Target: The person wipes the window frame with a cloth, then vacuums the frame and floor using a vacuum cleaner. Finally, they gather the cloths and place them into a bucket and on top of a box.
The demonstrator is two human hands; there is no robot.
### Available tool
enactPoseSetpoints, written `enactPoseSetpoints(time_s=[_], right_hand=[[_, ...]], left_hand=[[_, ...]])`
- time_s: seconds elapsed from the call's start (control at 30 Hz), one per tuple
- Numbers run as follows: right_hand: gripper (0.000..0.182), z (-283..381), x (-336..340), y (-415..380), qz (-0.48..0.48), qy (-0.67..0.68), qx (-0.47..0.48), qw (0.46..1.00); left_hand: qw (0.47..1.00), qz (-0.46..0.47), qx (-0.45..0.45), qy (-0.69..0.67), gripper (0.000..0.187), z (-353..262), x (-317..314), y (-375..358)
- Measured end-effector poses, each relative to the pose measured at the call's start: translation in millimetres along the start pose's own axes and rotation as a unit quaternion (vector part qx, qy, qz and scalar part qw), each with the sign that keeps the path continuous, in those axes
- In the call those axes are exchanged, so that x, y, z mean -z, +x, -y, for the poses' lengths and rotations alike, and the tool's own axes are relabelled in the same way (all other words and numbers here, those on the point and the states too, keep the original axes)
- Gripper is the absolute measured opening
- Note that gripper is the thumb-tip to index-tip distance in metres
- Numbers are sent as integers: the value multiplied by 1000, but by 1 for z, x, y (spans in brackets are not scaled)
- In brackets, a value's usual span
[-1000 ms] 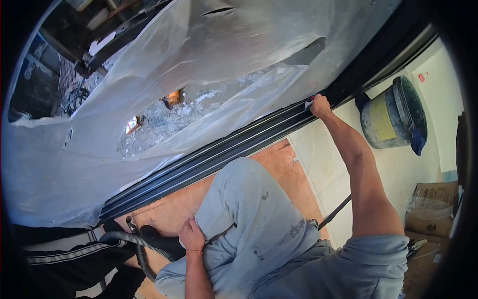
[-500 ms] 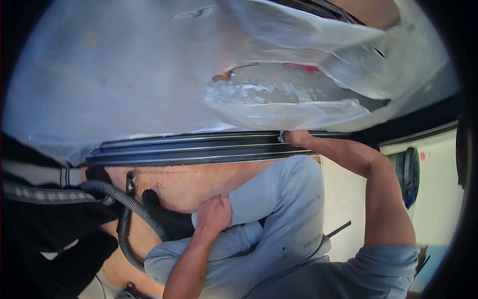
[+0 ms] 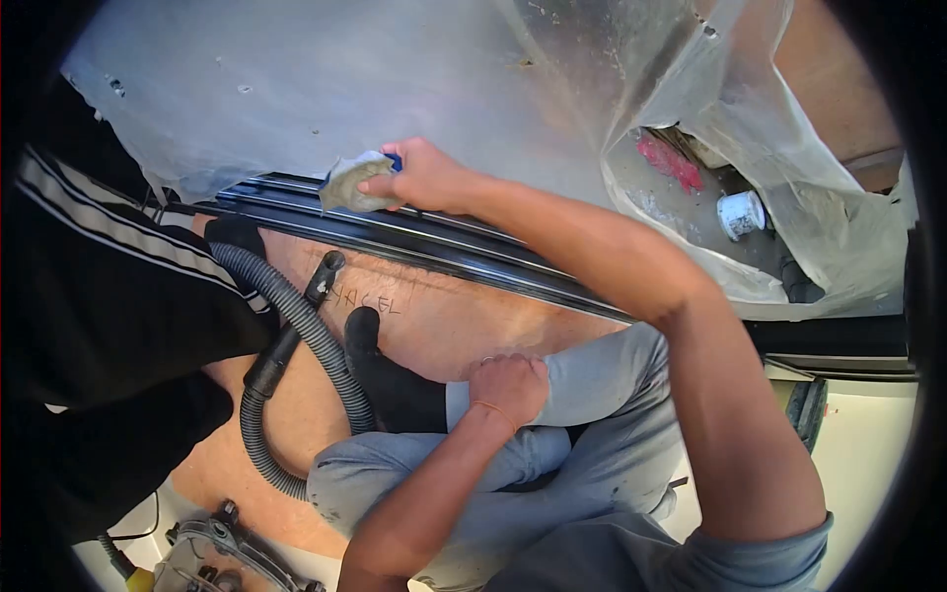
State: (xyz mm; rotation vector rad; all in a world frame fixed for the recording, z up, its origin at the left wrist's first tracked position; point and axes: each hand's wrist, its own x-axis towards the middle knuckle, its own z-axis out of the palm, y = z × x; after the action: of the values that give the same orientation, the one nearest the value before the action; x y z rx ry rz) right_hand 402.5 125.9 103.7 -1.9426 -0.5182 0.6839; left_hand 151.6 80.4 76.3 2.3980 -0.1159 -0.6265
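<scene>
My right hand (image 3: 426,178) grips a crumpled beige-grey rag (image 3: 347,189) with a blue patch at its edge, thumb pressed onto the cloth. It hovers over the black sliding-door track (image 3: 464,259), whose metal rails run from upper left to lower right. My left hand (image 3: 508,388) is closed around the shin of my grey trouser leg (image 3: 612,367), just above a black sock (image 3: 400,395). Both my legs are folded on the brown floor board (image 3: 473,321), which has handwritten letters on it.
Translucent plastic sheeting (image 3: 395,79) hangs beyond the track, with a white tub (image 3: 740,214) showing through a gap. A person in black striped trousers (image 3: 128,335) is close on the left. A grey corrugated hose (image 3: 296,306) loops beside my foot; a machine (image 3: 227,553) sits lower left.
My right hand has moved left along the track and lifted toward me, bringing the rag into full view. My left hand stays on my leg. The camera view has turned.
</scene>
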Motion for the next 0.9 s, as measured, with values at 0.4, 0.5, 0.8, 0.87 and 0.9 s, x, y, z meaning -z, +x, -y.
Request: enactPoseSetpoints(time_s=[0.4,0.5,0.8,0.87,0.9], right_hand=[[41,-109,214,-389,-71,-257,-328,906],[47,-177,229,-466,-223,-209,-434,848],[44,-293,215,-495,-339,-355,-486,724],[43,-295,210,-490,-345,-349,-433,756],[42,-290,207,-486,-348,-345,-406,771]], left_hand=[[999,29,-23,1,49,-1,7,-4],[998,48,-44,21,49,-2,7,-1],[997,32,-44,48,48,0,-6,8],[997,39,-47,48,48,-1,-3,7],[997,43,-41,50,48,0,-2,7]])
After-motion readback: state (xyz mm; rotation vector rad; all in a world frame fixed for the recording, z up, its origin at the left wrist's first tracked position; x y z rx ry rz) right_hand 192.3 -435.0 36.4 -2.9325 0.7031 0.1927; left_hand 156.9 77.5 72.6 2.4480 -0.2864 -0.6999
